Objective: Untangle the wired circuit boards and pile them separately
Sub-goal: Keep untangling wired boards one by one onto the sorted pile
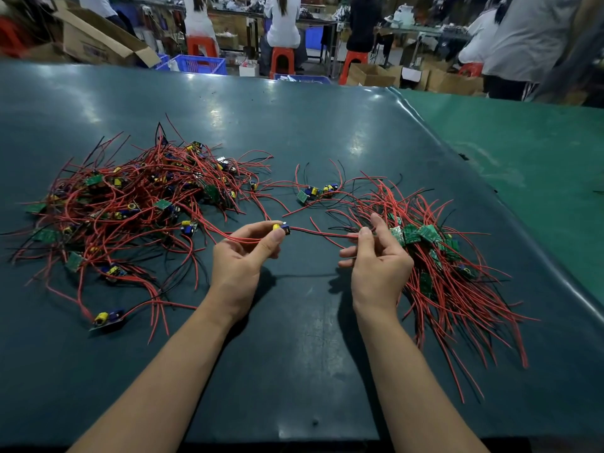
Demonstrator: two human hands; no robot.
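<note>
A tangled heap of circuit boards with red and black wires [130,204] covers the left of the dark green table [294,338]. A sorted pile of boards [431,250] with wires fanned toward me lies at the right. My left hand [242,256] pinches one small board with yellow and blue parts [281,227] above the table's middle. Its red wires [320,233] stretch rightward to my right hand [376,256], which pinches them between thumb and fingers beside the sorted pile.
Two joined boards [315,192] lie apart between the piles. One loose board [108,318] sits near my left forearm. A lighter green mat [523,152] adjoins at the right. People on red stools, boxes and a blue crate [199,63] stand beyond the far edge.
</note>
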